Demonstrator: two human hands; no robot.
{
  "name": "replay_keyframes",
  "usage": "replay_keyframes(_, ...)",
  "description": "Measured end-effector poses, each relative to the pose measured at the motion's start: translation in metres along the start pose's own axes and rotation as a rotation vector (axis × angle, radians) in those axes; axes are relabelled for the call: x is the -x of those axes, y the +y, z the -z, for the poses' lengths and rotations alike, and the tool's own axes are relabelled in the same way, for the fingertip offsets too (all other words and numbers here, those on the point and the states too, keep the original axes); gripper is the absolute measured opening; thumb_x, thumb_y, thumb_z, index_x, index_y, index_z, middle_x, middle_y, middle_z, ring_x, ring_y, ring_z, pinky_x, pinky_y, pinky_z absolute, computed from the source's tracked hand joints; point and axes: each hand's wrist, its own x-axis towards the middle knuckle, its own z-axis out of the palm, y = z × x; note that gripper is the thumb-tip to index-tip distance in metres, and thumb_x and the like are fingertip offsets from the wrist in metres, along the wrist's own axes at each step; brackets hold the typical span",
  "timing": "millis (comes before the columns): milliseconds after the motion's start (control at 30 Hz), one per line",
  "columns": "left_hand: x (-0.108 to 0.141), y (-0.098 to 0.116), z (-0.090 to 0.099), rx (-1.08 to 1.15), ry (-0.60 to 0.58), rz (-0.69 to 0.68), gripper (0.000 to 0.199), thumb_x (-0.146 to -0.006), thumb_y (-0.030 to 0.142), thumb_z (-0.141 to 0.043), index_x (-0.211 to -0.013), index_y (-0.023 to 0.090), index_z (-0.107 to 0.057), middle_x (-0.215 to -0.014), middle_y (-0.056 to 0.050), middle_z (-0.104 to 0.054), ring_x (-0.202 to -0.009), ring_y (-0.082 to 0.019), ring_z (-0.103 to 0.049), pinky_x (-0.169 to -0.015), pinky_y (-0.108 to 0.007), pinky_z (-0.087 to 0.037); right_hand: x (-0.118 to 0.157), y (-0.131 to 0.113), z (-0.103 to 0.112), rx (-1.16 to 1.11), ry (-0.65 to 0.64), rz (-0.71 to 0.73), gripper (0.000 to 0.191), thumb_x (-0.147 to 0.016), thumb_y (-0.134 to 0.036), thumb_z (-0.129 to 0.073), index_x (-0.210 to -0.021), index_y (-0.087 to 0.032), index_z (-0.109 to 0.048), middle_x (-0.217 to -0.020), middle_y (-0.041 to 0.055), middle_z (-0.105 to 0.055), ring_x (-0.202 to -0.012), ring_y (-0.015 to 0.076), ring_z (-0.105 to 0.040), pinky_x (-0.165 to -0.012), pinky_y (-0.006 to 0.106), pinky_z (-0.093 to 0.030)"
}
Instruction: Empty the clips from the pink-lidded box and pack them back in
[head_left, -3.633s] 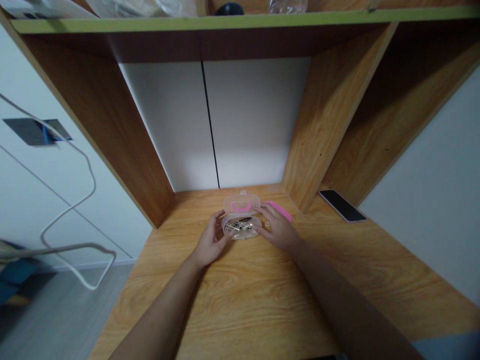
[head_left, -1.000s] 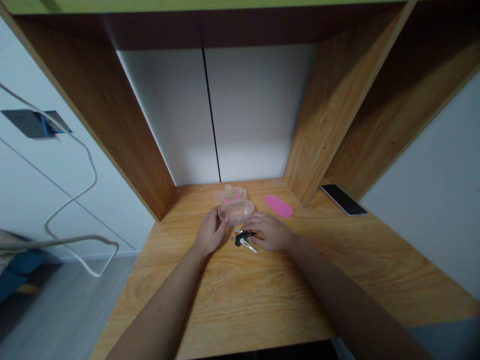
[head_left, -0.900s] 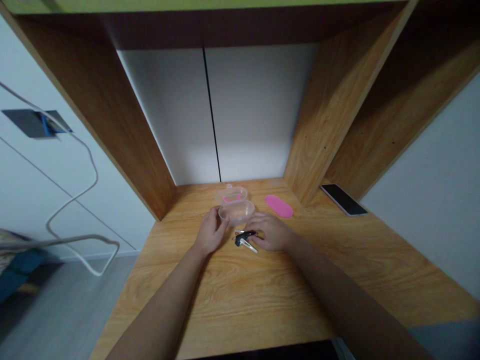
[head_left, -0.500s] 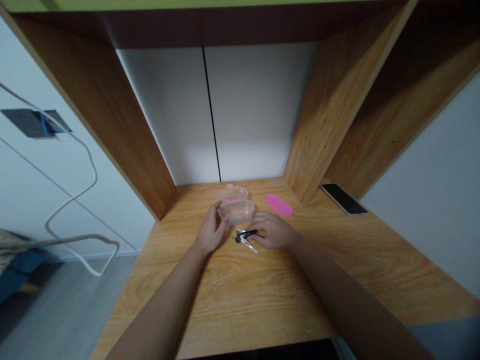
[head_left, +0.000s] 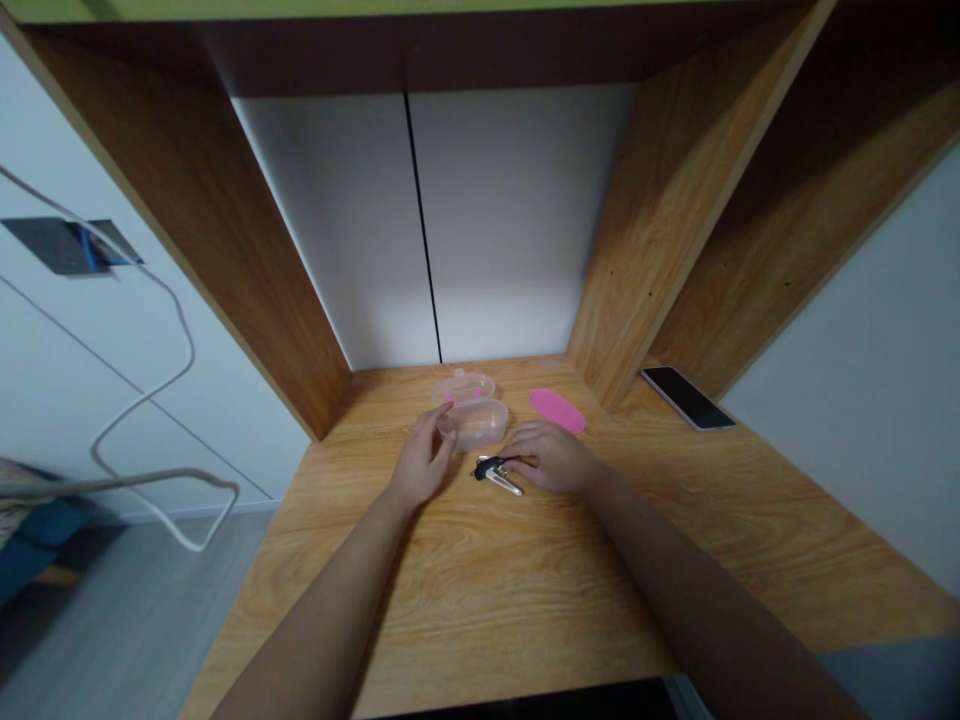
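- Your left hand [head_left: 420, 462] wraps the left end of the see-through box [head_left: 480, 436]. The thumb is on the near side and a finger is by the far rim. It has hold of the box.
- Your right hand [head_left: 551, 457] is low, with its finger and thumb tips at the right end of a dark clip [head_left: 487, 467]. They touch it, but I can't tell if they pinch it tight.
- The small clips sit on the wooden desk [head_left: 480, 600], between your two hands and just on your side of the box. They are to the left of your right fingertips. Your right hand is the nearer one.
- The dark clip lies almost sideways. One end points left, toward your left thumb side, and the other end goes to your right fingers.
- A silver clip [head_left: 505, 483] lies by it on a slant. Its long way runs from far left to near right, so the near end points toward you and a bit right.
- The box is long from side to side and open at the top. Its lid [head_left: 480, 381] is tipped back behind it.
- A pink oval plate [head_left: 557, 410] lies flat past your right hand. A phone [head_left: 688, 397] lies farther right, by the wood panel [head_left: 637, 270].
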Motion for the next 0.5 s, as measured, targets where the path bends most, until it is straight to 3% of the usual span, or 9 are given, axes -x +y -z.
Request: replay_keyframes(500,-0.0013,0.0030,0.0016,0.007,-0.041,-0.019,0.042,-0.101,0.034,-0.045,-0.140,0.021,-0.054,-0.137,-0.013,-0.054,-0.129,-0.025,-0.053,-0.113,-0.045,-0.042,0.0025,0.0006,-0.0007,0.026,0.037,-0.063,0.024,-0.087,-0.021,-0.065,-0.108,-0.024,-0.076,-0.105,0.0048,-0.077,-0.096,0.0203,-0.071,-0.086,0.031,-0.052)
